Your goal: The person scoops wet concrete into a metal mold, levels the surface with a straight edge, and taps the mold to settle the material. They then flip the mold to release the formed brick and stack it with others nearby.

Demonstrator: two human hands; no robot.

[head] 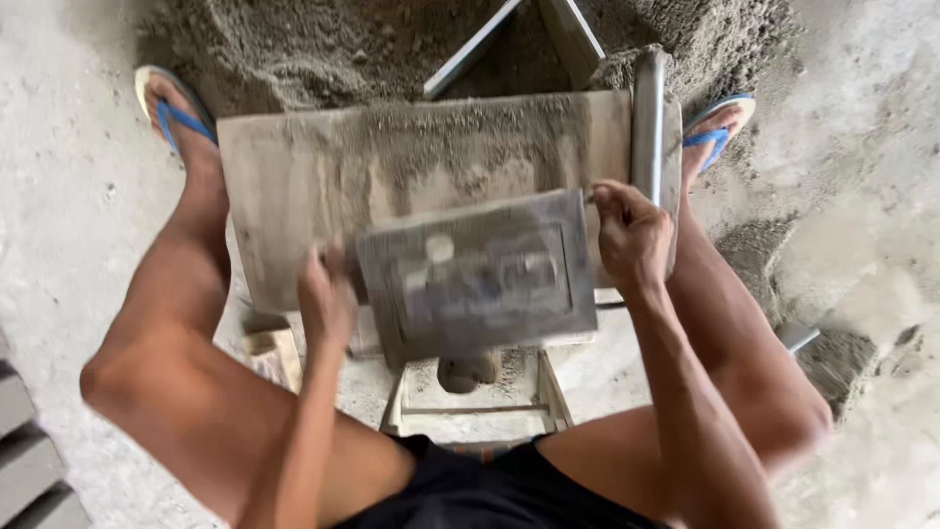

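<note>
I sit astride a low wooden work board dusted with sandy mix. Between my hands is a grey rectangular metal mould plate with a raised pattern, blurred by motion. My left hand grips its left edge. My right hand pinches its upper right corner. The plate is tilted over a small wooden frame in front of my lap.
A heap of grey sand-cement mix lies beyond the board, with metal bars stuck in it. A metal bar lies along the board's right edge. My feet wear blue flip-flops. Grey blocks sit at lower left.
</note>
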